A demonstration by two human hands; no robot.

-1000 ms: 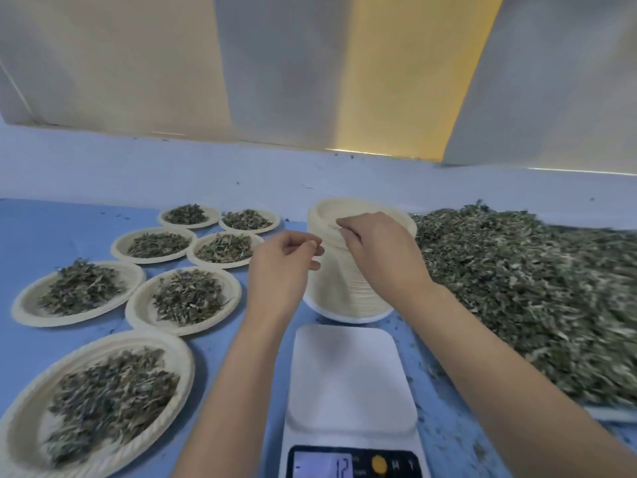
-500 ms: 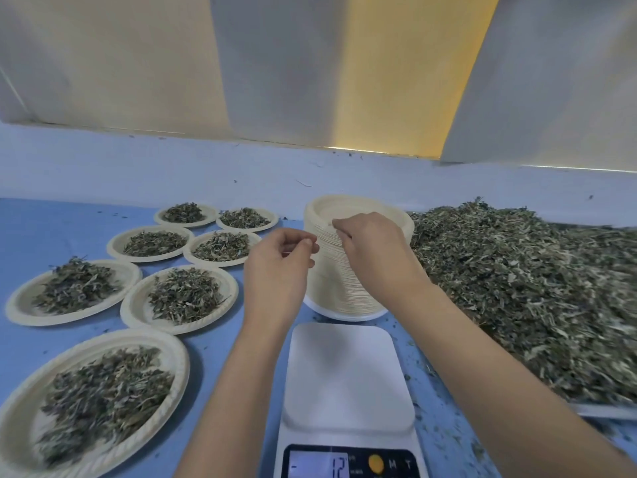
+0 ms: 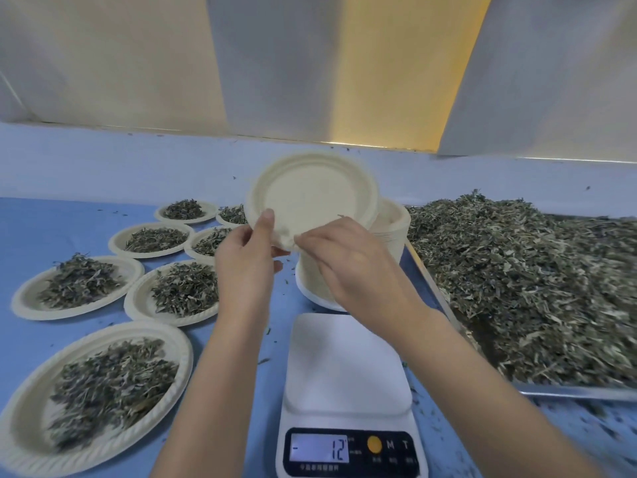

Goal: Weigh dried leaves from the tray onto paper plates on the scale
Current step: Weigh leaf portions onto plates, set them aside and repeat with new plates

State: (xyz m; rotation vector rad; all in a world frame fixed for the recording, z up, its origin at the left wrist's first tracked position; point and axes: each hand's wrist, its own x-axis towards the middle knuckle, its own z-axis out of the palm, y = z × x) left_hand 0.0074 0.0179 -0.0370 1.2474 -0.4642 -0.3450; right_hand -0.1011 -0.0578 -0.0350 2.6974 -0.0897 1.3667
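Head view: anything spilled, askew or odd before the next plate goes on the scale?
The scale platform is bare, yet its display reads minus 12, probably a leftover tare. Leaf crumbs lie scattered on the blue table by the tray. The empty plate in the left hand and right hand is tilted, simply held.

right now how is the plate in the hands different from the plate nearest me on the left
The held plate is empty; the nearest plate carries dried leaves. The held plate is tilted, gripped by the left hand and right hand; the nearest plate lies flat on the table. Both are cream paper plates.
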